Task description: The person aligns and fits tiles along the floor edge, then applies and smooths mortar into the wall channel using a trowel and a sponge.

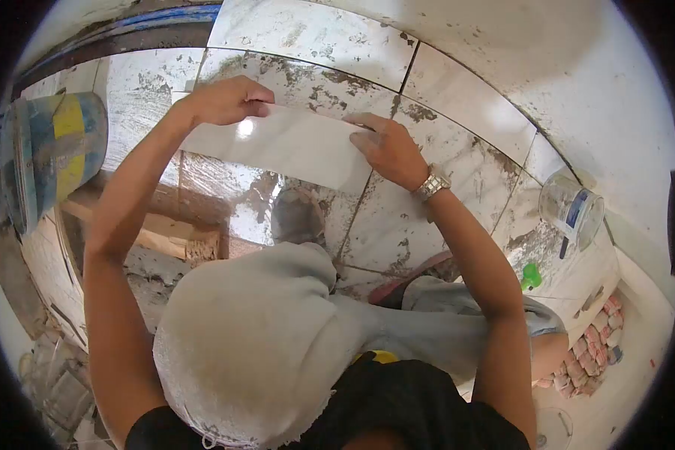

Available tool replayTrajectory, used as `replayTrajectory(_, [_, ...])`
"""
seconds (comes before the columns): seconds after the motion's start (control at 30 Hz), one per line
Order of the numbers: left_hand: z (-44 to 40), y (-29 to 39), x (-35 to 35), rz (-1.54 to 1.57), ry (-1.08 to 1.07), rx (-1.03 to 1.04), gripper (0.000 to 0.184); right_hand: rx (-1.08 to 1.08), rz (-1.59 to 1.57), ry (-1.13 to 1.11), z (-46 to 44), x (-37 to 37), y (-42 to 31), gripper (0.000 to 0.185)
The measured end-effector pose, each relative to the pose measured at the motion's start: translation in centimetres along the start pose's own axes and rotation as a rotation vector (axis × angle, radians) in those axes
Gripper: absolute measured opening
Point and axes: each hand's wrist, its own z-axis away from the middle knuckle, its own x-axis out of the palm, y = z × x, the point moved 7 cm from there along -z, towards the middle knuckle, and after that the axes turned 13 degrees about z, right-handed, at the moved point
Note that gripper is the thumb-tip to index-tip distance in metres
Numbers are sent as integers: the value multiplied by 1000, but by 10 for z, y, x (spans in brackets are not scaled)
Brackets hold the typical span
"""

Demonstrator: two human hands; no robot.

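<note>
A glossy white cut strip of tile (292,150) is held out in front of me, above the mortar-smeared floor tiles (427,180). My left hand (232,101) grips its far edge near the left end, fingers curled over it. Toward the right end, my right hand (390,148) pinches the same far edge between thumb and fingers; a metal watch (433,184) is on that wrist. The strip leans, its near long edge hanging toward me. I cannot tell whether that edge touches the floor.
A blue bucket with yellow patches (60,154) lies at the left, near wood pieces (165,232). On the right are a clear plastic jar (571,210), a green plastic piece (531,276) and a stack of red-and-white packets (592,349). A wall (600,90) borders the tiles.
</note>
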Motion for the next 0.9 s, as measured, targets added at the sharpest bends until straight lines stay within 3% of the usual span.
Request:
replayTrajectory(0.17, [5, -11, 18, 102, -116, -211, 19, 73, -132, 3, 18, 30, 1, 34])
replayTrajectory(0.27, [15, -42, 41, -10, -187, -168, 21, 18, -100, -2, 36, 70, 7, 34])
replayTrajectory(0.33, [28, -44, 60, 195, -254, -154, 18, 32, -112, -46, 48, 85, 0, 35])
replayTrajectory(0.47, [47, -41, 61, 172, -159, -189, 14, 5, -170, -119, 45, 88, -14, 31])
replayTrajectory(0.53, [51, -46, 40, 210, -31, -271, 15, -66, -59, -180, 39, 81, -23, 29])
replayTrajectory(0.6, [38, -81, -4, 280, 308, -170, 20, -93, 126, -282, 30, 79, -20, 29])
replayTrajectory(0.63, [46, -59, -38, 341, 591, -232, 21, -113, 141, -279, 27, 78, -14, 29])
replayTrajectory(0.7, [48, -81, -96, -152, 1102, -90, 27, -111, 94, -147, 15, 66, 4, 33])
replayTrajectory(0.73, [38, -103, -116, -403, 1158, -2, 31, -58, 144, 4, 2, 45, 13, 37])
replayTrajectory(0.77, [38, -112, -129, -401, 1173, -6, 31, 3, 189, 150, -9, 24, 23, 41])
replayTrajectory(0.83, [21, -147, -135, -166, 1002, -364, 39, 284, 137, 163, -30, -22, 32, 45])
replayTrajectory(0.9, [15, -142, -138, -161, 990, -377, 44, 281, 202, 301, -46, -39, 81, 47])
